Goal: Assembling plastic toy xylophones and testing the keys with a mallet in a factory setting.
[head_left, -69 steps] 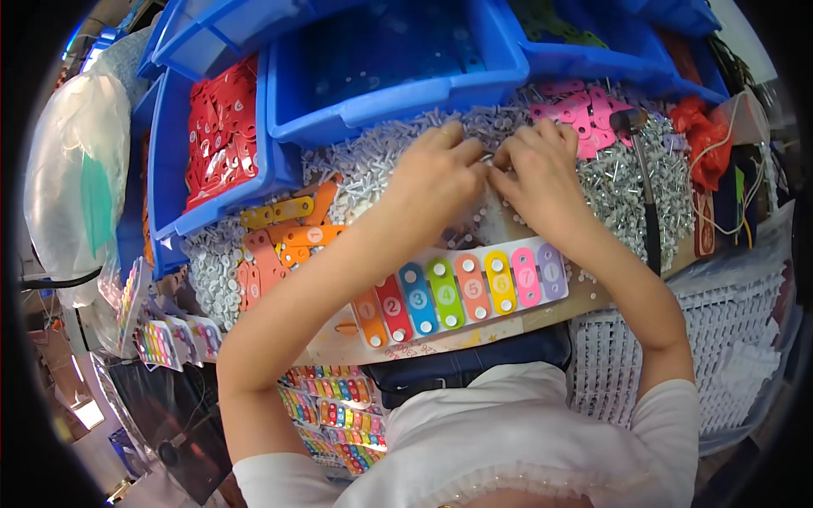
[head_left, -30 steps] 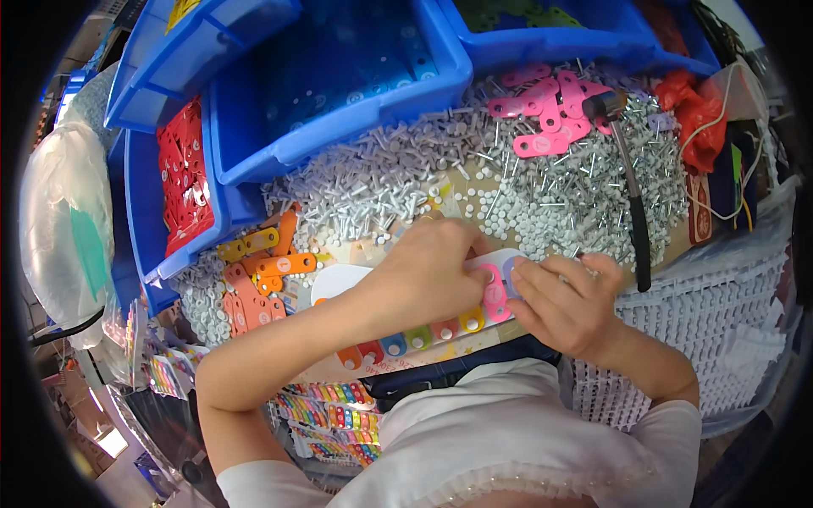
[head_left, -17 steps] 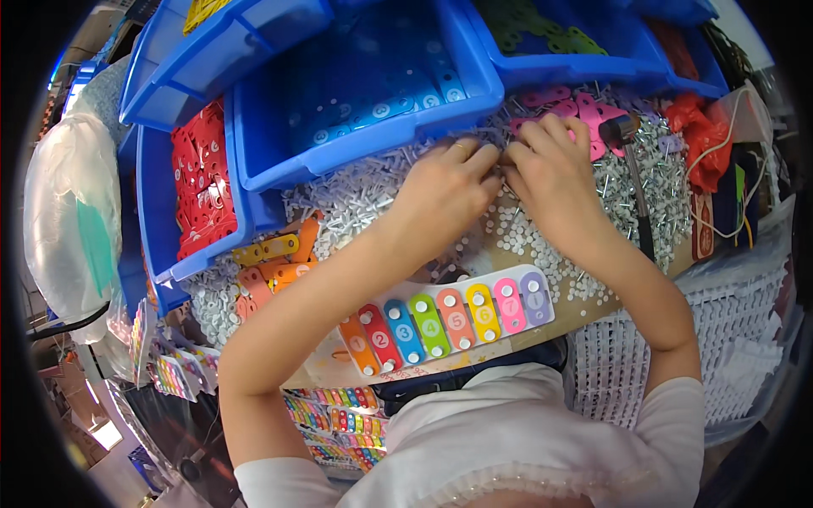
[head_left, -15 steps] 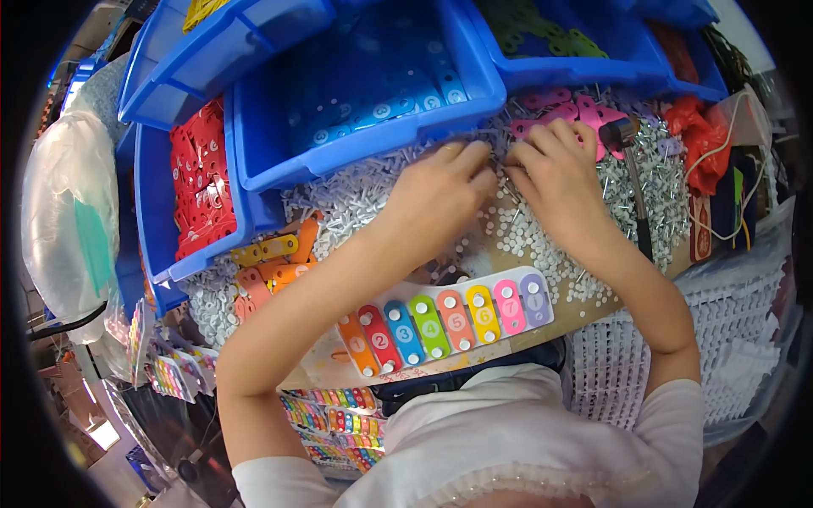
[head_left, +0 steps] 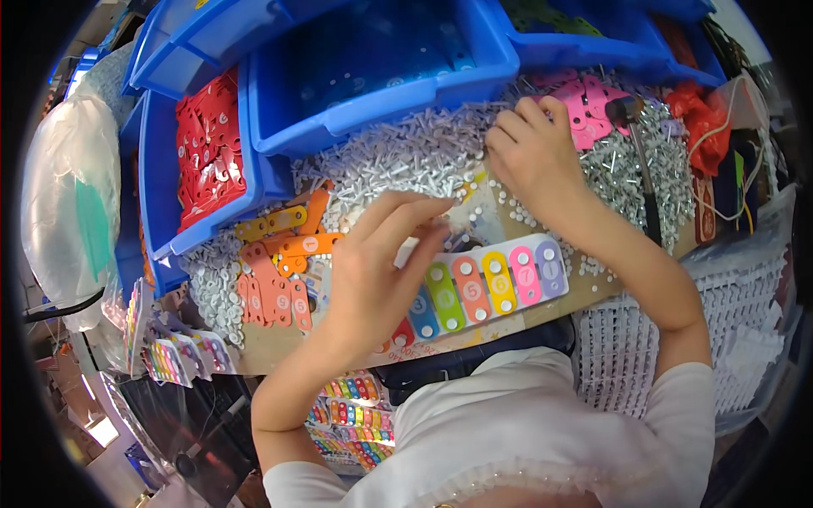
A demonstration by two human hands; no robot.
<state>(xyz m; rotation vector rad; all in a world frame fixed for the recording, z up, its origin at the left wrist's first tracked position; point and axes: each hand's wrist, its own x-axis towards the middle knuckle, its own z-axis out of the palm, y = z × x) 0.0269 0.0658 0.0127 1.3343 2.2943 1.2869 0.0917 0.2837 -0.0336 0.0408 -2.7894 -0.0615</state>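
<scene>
A toy xylophone (head_left: 470, 290) with coloured bars on a white base lies on the bench close to my body. My left hand (head_left: 368, 267) hovers over its left end and hides several bars. The fingers there are bent, with the index finger and thumb apart. Farther off, my right hand (head_left: 538, 161) has curled fingers at the right edge of a heap of white plastic pins (head_left: 385, 157). Its fingertips are mostly hidden, and whatever they grip does not show. Small white caps (head_left: 500, 199) lie scattered below that hand.
Blue bins (head_left: 381, 110) line the back, one holding red bars (head_left: 210, 144). Orange and coral bars (head_left: 275, 284) lie at left. A hammer (head_left: 645, 169) rests on metal nails (head_left: 610, 199) at right, near pink pieces (head_left: 584, 106). A white basket (head_left: 618, 356) stands at lower right.
My left hand has come back from the pin heap toward me, down over the xylophone's left end. My right hand stays near the heap, shifted slightly left and up.
</scene>
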